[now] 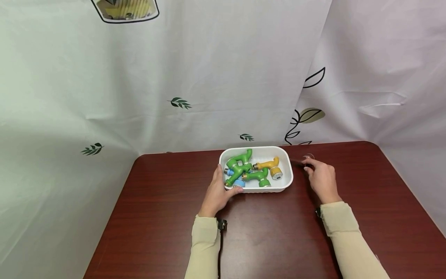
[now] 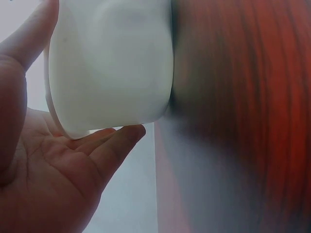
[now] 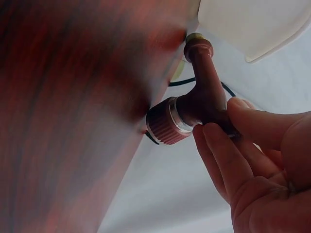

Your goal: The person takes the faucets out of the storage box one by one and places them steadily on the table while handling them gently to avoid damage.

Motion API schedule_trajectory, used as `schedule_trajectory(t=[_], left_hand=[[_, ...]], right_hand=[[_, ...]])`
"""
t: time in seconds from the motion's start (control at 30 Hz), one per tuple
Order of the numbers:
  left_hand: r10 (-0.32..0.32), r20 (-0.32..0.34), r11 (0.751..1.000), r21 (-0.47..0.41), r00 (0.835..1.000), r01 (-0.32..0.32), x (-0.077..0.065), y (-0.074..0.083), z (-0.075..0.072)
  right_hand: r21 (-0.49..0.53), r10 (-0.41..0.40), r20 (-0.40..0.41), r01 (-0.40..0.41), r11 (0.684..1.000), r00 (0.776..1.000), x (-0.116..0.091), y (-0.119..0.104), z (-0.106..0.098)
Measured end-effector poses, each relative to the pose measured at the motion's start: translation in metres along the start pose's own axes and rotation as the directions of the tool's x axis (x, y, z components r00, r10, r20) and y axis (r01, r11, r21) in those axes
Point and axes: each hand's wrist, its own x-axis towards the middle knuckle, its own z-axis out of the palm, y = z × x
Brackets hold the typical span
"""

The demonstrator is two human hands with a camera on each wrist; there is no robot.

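In the head view, a white plastic tray point(image 1: 256, 190) holds several small taps. Green taps point(image 1: 257, 175) lie among them, with a yellow tap point(image 1: 268, 165) at the right and a blue tap point(image 1: 239, 183) partly covered at the left. My left hand point(image 1: 213, 197) holds the tray's front left corner, thumb at the front and fingers along the left side. Right of the tray, my right hand point(image 1: 323, 181) pinches a dark red tap point(image 3: 206, 92) between thumb and fingertips. The right wrist view shows its ribbed cap close to the tabletop and its brass-coloured threaded end pointing away.
The reddish-brown wooden table point(image 1: 167, 217) extends around the tray and hands. A pale curtain point(image 1: 216, 77) with leaf prints hangs behind the table and on both sides. The tray stands near the table's back edge.
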Motion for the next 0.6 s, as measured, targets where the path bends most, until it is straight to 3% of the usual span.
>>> schedule_trajectory(t=[0.6], left_hand=[[0.002, 0.000, 1.000, 0.008, 1.000, -0.002, 0.0010, -0.0008, 0.0011]], right_hand=[[-0.009, -0.021, 0.106, 0.022, 1.000, 0.994, 0.0061, 0.0076, -0.0015]])
